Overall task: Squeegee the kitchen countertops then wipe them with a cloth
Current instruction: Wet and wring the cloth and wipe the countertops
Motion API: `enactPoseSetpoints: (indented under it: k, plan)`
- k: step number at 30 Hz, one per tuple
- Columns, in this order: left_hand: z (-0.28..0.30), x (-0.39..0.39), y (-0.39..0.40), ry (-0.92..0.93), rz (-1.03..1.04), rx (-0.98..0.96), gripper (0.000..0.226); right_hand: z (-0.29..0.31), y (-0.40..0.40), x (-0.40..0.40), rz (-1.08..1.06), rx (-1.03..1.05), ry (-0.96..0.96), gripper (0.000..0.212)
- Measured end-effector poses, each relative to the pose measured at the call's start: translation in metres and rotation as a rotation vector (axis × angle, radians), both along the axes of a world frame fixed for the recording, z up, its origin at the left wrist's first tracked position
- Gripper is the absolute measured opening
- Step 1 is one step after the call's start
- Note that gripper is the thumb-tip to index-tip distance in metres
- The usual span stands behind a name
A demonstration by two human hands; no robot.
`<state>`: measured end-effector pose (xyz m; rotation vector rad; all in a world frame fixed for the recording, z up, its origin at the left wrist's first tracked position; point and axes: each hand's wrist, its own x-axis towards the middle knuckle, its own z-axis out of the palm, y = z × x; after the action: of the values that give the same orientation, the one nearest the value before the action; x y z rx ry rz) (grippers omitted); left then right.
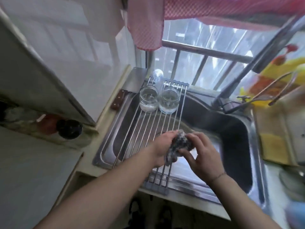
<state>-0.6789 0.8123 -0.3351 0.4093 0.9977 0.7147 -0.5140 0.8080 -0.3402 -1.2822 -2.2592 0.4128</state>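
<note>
A bunched grey-and-white speckled cloth [179, 145] is held over the steel sink [237, 129], just above the near end of the roll-up wire rack [148, 119]. My left hand [162, 146] grips its left side. My right hand [203, 156] closes on its right side, fingers curled into the fabric. A strip of pale countertop [109, 103] runs along the sink's left edge. No squeegee is in sight.
Two upturned glass jars [148, 100] [169, 102] stand at the rack's far end. A cleaver with a wooden handle [121, 98] leans on the left ledge. The tap [257, 66] rises at the back right. Dishes and a yellow mat [272, 146] lie at the right. A pink cloth [146, 25] hangs above.
</note>
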Motion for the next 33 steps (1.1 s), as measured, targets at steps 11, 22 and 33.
enactPoseSetpoints:
  k: [11,22,33]
  plan:
    - [-0.004,0.122,0.067,0.429,-0.521,-0.224,0.035,-0.012,0.059,0.074,-0.086,0.240,0.017,0.054]
    - [-0.048,0.130,0.086,0.774,-0.015,0.234,0.057,-0.041,0.083,0.049,-0.548,-0.475,0.344,0.042]
    - [-0.064,0.107,0.086,1.229,-0.250,1.249,0.038,-0.036,0.084,0.035,-0.975,-1.365,1.096,0.030]
